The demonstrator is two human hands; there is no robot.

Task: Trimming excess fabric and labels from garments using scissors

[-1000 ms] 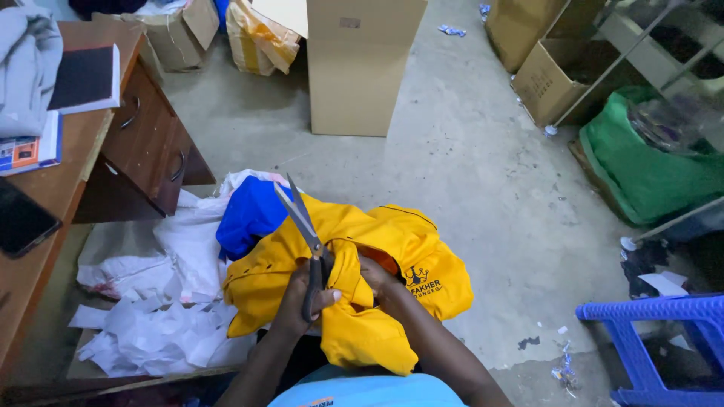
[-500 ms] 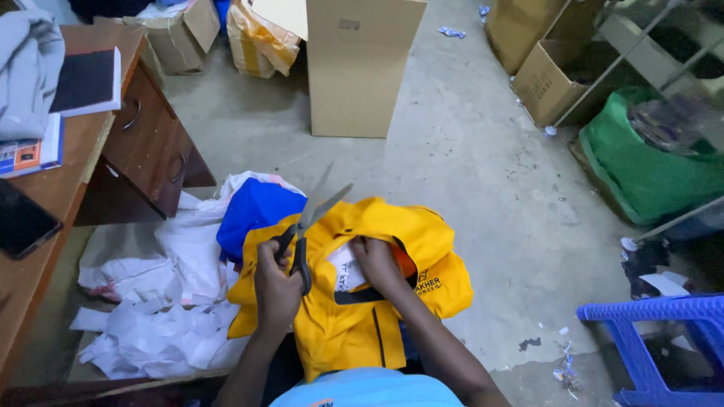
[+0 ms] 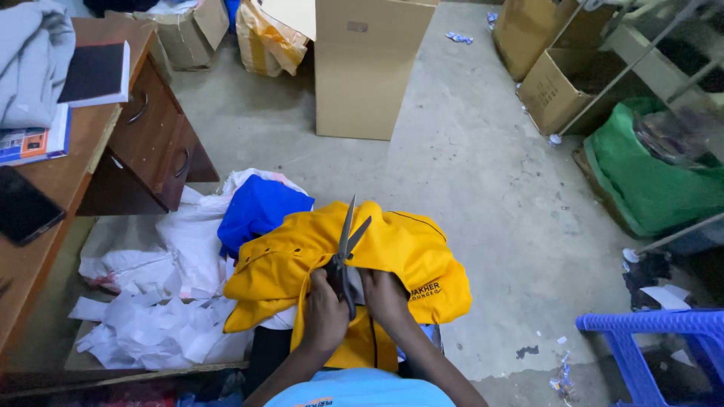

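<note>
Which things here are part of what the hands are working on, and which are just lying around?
In use:
- left hand gripping the scissors, blades open and pointing away
- right hand holding the yellow garment

Lying about:
- blue cloth
- white scraps
- tall cardboard box
- wooden desk with books
- green bag
- blue plastic stool

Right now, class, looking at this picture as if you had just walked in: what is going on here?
A person seen from above holds a yellow garment on their lap with both hands. The left hand grips a pair of scissors, blades open and pointing up and away, while the right hand holds the fabric beside them. A blue cloth and a heap of white scraps lie on the floor to the left, next to a wooden desk.
</note>
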